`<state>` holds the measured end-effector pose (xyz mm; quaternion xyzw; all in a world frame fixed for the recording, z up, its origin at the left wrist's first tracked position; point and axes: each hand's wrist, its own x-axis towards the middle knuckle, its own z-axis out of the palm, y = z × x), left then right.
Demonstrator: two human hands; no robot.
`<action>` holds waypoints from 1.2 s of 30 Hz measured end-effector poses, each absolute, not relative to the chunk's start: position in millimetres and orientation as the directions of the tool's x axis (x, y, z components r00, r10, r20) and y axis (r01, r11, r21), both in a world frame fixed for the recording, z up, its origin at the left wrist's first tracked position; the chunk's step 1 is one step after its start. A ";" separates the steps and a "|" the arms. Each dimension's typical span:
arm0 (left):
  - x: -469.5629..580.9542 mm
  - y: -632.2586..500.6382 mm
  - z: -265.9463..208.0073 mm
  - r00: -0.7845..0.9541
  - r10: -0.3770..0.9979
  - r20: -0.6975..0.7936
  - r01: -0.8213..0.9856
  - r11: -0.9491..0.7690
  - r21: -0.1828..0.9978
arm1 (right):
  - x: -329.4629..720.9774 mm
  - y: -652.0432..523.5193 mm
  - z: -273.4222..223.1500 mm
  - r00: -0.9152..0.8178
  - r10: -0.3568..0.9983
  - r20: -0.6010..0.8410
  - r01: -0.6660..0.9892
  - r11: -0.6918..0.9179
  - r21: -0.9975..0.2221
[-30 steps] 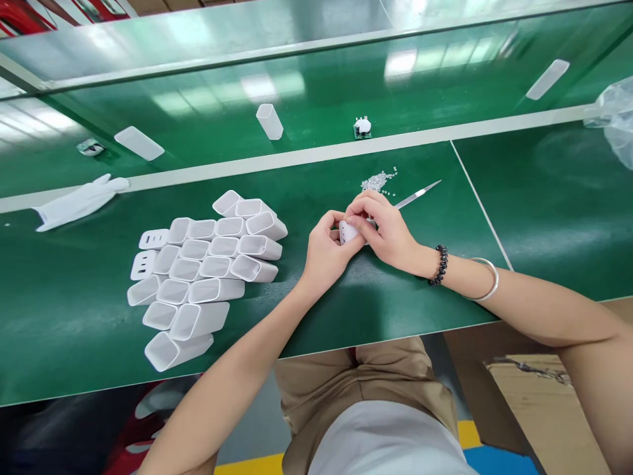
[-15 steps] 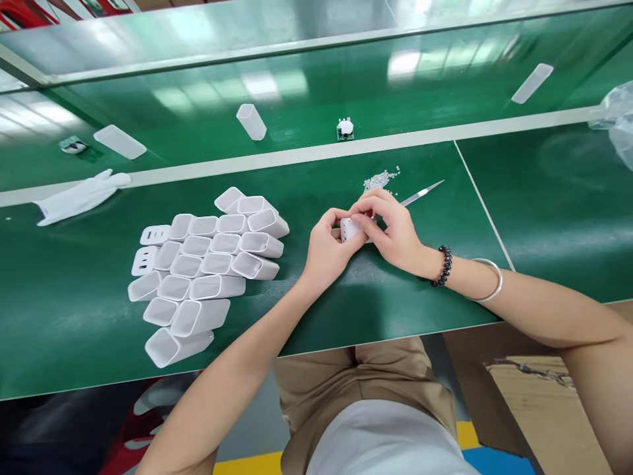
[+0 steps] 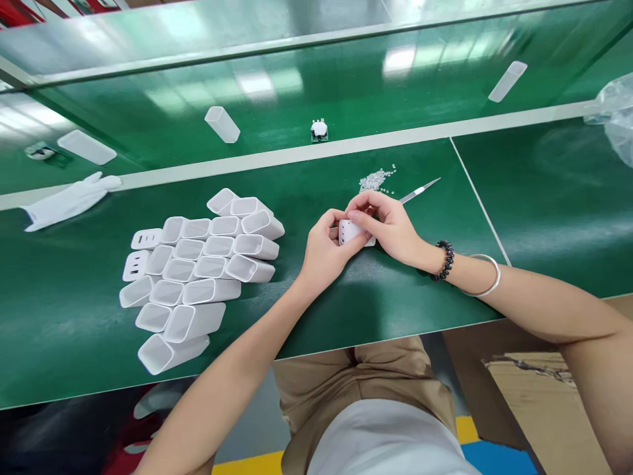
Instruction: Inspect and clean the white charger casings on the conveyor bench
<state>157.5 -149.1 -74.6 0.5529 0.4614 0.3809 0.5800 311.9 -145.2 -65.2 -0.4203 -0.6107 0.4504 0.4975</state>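
Green bench lies beneath. Left hand grips a white case, long axis roughly nine-to-three o'clock; right hand touches its twelve-o'clock edge, finger grip unclear.

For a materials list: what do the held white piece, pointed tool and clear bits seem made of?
White piece: probably satin plastic, smooth and opaque.
Pointed tool: likely polished metal, given its silvery gleam.
Clear bits: translucent, glinting; plastic or glass, unclear.
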 end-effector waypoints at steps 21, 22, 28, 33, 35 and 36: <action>154.0 -147.4 -83.3 0.338 0.934 -0.114 0.012 0.117 0.993 | 314.0 -144.7 -73.6 -0.242 0.851 0.467 0.203 0.515 -0.833; 153.6 -147.2 -83.8 0.344 0.933 -0.110 0.011 0.114 0.993 | 313.8 -144.3 -73.7 -0.256 0.840 0.478 0.198 0.530 -0.824; 152.7 -147.1 -81.8 0.368 0.926 -0.090 0.031 0.084 0.996 | 313.8 -141.7 -72.7 -0.321 0.816 0.481 0.178 0.551 -0.815; 153.7 -148.1 -80.9 0.353 0.932 -0.079 0.053 0.064 0.997 | 315.3 -140.6 -73.0 -0.322 0.864 0.386 0.124 0.443 -0.888; 153.7 -148.2 -81.0 0.354 0.932 -0.076 0.051 0.062 0.997 | 316.1 -139.5 -73.8 -0.329 0.886 0.328 0.083 0.373 -0.924; 153.4 -148.2 -81.1 0.356 0.932 -0.076 0.057 0.059 0.997 | 316.6 -138.9 -74.3 -0.335 0.896 0.290 0.059 0.327 -0.943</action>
